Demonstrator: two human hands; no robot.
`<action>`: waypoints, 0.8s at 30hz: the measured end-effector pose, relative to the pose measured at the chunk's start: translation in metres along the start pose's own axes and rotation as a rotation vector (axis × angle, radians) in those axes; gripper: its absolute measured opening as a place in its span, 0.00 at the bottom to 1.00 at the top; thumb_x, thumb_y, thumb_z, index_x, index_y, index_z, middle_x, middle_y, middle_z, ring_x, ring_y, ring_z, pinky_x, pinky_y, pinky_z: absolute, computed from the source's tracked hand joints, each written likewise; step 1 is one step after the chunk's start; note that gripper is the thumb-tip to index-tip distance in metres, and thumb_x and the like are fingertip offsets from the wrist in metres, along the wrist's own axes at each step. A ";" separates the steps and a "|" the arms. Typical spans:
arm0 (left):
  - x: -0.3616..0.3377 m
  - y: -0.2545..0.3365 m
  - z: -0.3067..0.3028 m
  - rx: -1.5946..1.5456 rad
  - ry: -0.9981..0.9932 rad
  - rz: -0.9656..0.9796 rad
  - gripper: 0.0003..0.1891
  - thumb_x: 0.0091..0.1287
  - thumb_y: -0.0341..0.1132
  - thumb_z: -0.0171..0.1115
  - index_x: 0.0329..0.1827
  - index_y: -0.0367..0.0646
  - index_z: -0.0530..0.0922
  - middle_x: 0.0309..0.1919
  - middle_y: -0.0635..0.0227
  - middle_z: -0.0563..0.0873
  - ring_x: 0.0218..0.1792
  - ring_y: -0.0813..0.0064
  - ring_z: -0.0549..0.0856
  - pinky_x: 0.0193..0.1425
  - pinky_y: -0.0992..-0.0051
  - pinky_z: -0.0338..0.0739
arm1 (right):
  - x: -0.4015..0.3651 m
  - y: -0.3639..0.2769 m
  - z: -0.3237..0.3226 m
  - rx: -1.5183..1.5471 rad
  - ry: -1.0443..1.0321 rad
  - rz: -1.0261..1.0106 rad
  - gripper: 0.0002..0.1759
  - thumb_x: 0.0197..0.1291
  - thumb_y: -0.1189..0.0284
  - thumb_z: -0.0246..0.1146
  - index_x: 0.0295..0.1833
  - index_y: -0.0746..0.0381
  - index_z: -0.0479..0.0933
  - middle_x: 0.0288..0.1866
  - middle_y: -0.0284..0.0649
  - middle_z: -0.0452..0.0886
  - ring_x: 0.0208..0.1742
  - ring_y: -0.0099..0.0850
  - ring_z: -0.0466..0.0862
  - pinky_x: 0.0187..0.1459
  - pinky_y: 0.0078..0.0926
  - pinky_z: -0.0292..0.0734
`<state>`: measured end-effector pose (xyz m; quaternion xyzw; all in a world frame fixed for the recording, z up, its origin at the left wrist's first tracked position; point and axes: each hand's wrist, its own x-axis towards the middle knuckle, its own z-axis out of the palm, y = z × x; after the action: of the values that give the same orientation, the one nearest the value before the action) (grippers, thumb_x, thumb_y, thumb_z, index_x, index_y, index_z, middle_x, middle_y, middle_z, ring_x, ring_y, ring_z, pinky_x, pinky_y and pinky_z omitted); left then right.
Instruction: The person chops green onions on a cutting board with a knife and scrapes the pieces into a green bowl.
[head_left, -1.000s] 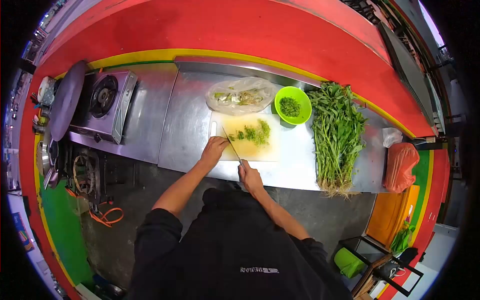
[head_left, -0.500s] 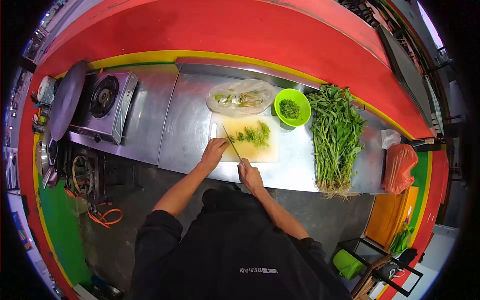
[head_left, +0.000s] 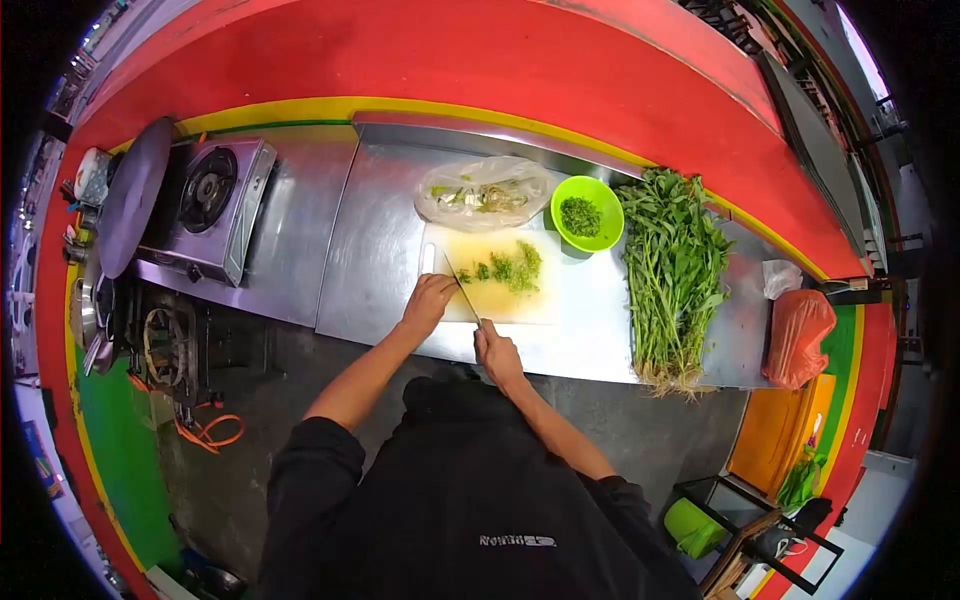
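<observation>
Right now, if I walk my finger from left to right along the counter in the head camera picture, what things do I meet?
Dark round pan → gas stove → cutting board → green bowl → bundle of leafy greens → orange plastic bag.

1 knife (head_left: 462,287), 1 board (head_left: 520,303), 1 bowl (head_left: 610,232), 1 veg bunch (head_left: 675,270) — 2 bags (clear one (head_left: 484,193), orange one (head_left: 800,335)).

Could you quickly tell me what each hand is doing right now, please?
Left hand: curled on the board; whether it holds anything cannot be told.
Right hand: closed on the knife.
</observation>
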<state>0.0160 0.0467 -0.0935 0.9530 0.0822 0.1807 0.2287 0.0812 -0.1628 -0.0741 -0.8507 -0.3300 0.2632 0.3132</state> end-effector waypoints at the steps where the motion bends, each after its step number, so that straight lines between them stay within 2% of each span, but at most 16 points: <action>1: 0.000 0.000 0.000 -0.001 -0.004 -0.001 0.15 0.62 0.26 0.58 0.50 0.38 0.86 0.50 0.63 0.88 0.55 0.65 0.85 0.63 0.62 0.72 | 0.001 -0.002 0.001 -0.009 0.010 0.010 0.15 0.77 0.61 0.55 0.61 0.56 0.72 0.28 0.62 0.83 0.32 0.66 0.83 0.34 0.64 0.76; 10: 0.000 0.002 -0.006 0.037 -0.008 -0.008 0.15 0.60 0.25 0.60 0.49 0.40 0.87 0.50 0.66 0.88 0.55 0.65 0.84 0.62 0.63 0.74 | 0.011 -0.010 -0.005 0.008 -0.007 0.063 0.16 0.76 0.60 0.54 0.60 0.57 0.73 0.30 0.63 0.84 0.34 0.67 0.84 0.38 0.65 0.76; 17: 0.001 -0.002 -0.004 -0.021 -0.001 0.002 0.15 0.60 0.24 0.58 0.48 0.40 0.87 0.48 0.64 0.89 0.54 0.65 0.85 0.62 0.63 0.73 | -0.001 0.000 -0.008 0.051 -0.031 0.027 0.15 0.78 0.61 0.55 0.62 0.56 0.73 0.29 0.61 0.84 0.34 0.65 0.84 0.36 0.61 0.76; 24: 0.001 -0.005 -0.002 -0.028 -0.015 -0.005 0.14 0.60 0.24 0.59 0.46 0.40 0.87 0.47 0.65 0.89 0.53 0.65 0.86 0.62 0.63 0.73 | -0.001 0.000 -0.002 0.021 -0.025 0.016 0.15 0.77 0.62 0.55 0.60 0.57 0.73 0.28 0.61 0.83 0.32 0.65 0.84 0.34 0.64 0.75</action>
<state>0.0153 0.0523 -0.0941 0.9509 0.0803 0.1743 0.2429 0.0823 -0.1640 -0.0721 -0.8468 -0.3241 0.2797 0.3158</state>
